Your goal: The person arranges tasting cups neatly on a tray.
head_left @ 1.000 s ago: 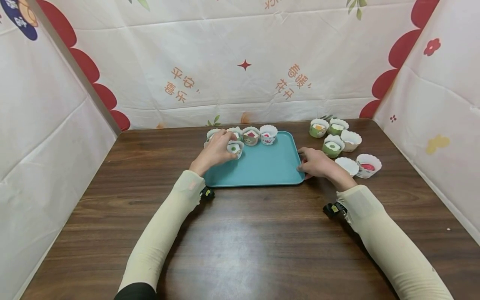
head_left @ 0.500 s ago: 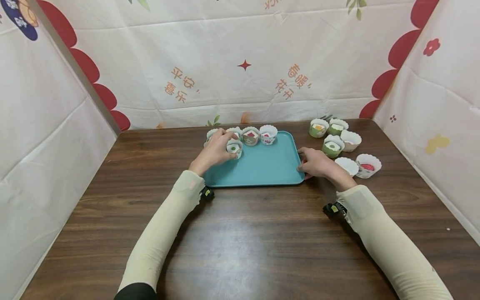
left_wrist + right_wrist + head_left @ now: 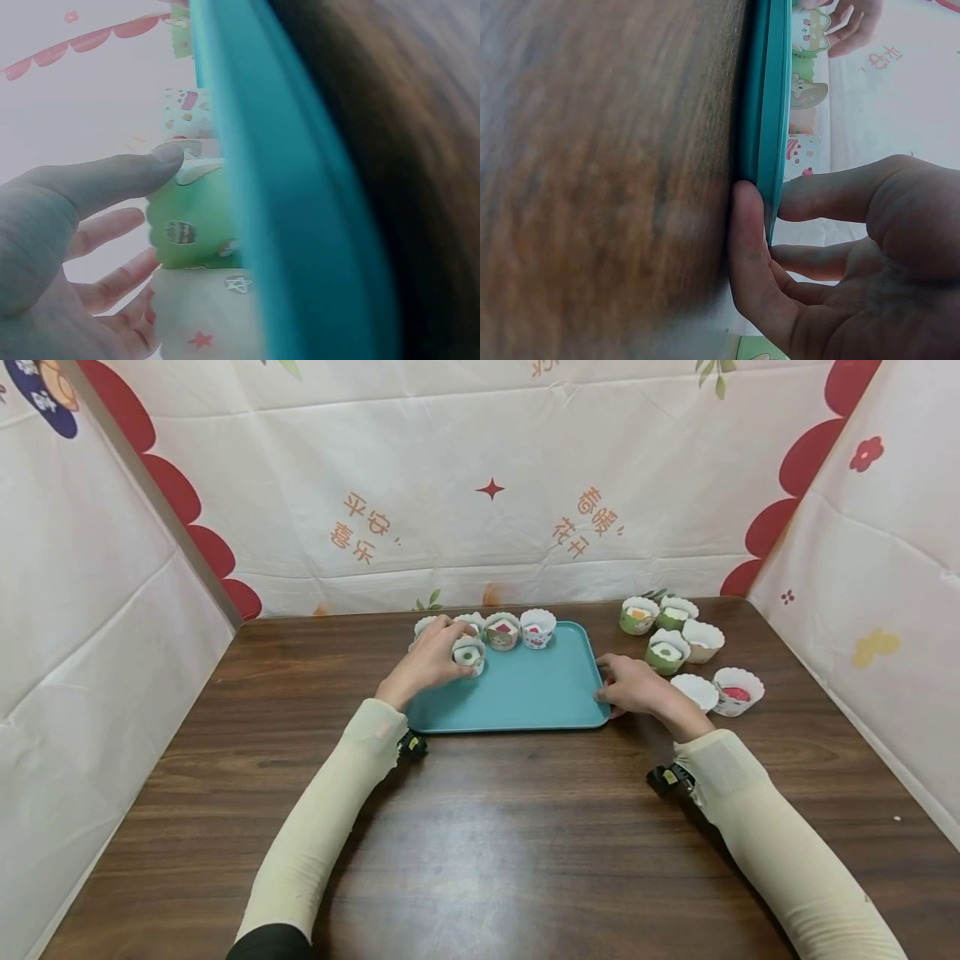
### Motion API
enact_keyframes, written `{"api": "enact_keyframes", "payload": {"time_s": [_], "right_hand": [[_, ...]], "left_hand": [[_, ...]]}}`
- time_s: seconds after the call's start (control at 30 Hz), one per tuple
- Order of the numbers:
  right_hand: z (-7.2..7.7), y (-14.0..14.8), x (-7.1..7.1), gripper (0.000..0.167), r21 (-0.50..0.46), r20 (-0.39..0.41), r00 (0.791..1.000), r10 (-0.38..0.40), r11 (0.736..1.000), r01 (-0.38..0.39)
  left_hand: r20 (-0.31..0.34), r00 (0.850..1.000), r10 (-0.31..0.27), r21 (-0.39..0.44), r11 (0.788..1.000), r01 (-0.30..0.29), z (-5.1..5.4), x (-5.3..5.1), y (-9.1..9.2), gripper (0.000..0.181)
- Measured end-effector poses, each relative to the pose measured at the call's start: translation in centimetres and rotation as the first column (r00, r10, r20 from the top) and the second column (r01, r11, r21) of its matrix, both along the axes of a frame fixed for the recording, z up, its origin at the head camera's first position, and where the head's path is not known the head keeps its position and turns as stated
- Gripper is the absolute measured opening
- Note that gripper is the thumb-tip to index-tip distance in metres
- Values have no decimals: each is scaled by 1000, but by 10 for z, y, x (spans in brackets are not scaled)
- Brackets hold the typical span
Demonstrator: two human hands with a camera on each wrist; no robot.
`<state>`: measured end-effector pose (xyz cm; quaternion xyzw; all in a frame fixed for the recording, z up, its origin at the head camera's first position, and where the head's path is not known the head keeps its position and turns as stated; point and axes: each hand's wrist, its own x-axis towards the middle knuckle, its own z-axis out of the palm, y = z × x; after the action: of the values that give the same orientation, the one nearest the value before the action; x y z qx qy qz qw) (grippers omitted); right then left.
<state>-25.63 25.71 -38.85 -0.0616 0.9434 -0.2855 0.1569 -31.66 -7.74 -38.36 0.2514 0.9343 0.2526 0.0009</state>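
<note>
A blue-green tray (image 3: 525, 693) lies on the table, with several paper baking cups along its back left part. My left hand (image 3: 427, 662) holds a paper cup (image 3: 468, 656) with a white and green piece inside, thumb and fingers at its rim. In the left wrist view the thumb touches the rim of a green cup (image 3: 191, 217), beside a white cup (image 3: 206, 311). Behind are a cup with a red piece (image 3: 502, 632) and a white patterned cup (image 3: 537, 629). My right hand (image 3: 630, 683) grips the tray's right edge, fingers on its rim in the right wrist view.
Several more paper cups stand on the table right of the tray, among them a green one (image 3: 667, 652), a white one (image 3: 695, 692) and one with a red piece (image 3: 738, 692). A printed cloth (image 3: 450, 527) encloses the wooden table (image 3: 525, 843) at back and sides.
The cup at my left hand has shifted very slightly left. My right hand stays at the tray's edge, and the tray has not visibly moved.
</note>
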Motion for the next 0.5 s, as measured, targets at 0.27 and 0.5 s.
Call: {"api": "enact_keyframes", "payload": {"time_s": [0.27, 0.5], "right_hand": [[-2, 0, 0, 66, -8, 5, 1000, -4, 1000, 4], [-1, 1, 1, 66, -3, -1, 1000, -3, 1000, 3]], "left_hand": [[-3, 1000, 8, 16, 1000, -8, 8, 7, -3, 67], [-18, 997, 79, 38, 996, -78, 10, 12, -12, 72]]}}
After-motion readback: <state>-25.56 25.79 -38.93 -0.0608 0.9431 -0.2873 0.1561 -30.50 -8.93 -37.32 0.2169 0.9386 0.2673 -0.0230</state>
